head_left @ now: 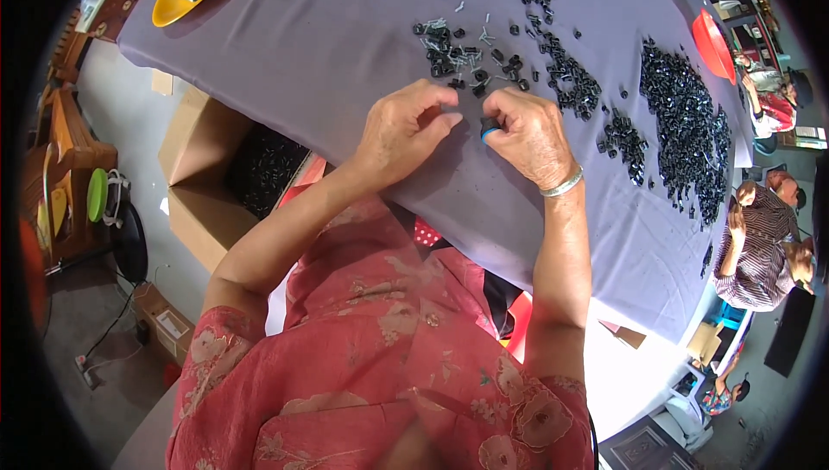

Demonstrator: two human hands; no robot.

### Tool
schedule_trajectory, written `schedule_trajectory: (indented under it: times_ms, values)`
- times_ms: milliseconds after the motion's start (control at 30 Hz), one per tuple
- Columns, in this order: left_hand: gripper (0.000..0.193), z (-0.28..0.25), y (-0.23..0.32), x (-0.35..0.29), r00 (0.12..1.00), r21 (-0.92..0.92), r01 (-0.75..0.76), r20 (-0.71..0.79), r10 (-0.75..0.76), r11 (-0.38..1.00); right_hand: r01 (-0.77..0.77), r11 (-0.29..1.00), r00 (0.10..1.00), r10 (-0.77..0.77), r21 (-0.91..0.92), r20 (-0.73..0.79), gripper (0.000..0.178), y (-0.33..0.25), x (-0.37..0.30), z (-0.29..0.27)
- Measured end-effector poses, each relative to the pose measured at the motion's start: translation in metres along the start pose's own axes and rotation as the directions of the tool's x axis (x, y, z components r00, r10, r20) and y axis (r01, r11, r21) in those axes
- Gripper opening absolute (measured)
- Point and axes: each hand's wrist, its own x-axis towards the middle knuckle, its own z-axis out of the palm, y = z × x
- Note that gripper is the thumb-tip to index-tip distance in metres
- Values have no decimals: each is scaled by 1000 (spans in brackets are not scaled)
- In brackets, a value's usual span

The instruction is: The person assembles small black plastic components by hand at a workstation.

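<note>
My left hand [408, 129] is raised just over the table's near side, its fingers curled and thumb close to forefinger. Anything between those tips is too small to make out. Facing it, my right hand [528, 129], with a silver bangle at the wrist, is closed on a small black piece with a blue edge [490, 130]. Only part of that piece shows past the fingers. Just beyond both hands lies a loose group of small black plastic parts [440, 60], mixed with thin silvery screw-like pins [466, 57].
Larger heaps of black parts [686, 133] spread over the grey tablecloth [319, 47] at right and far side. A yellow dish [177, 10] holds small items far left. An open cardboard box [194, 137] of black parts stands below left. Other people [764, 250] sit at right.
</note>
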Motion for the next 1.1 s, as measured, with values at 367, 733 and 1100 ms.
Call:
schedule_trajectory:
  times_ms: [367,733,1100]
  values:
    - [12,-6,0,2,997,25,-40,60,39,999,-249,960,841,282,132,-462,7,48,-6,-30]
    - [8,-6,-2,0,998,-88,-58,30,61,994,-89,957,874,208,276,-439,8,56,-5,-20]
    - [8,-7,-4,0,997,-105,-64,46,69,992,-73,988,966,103,133,-239,32,41,-1,-18]
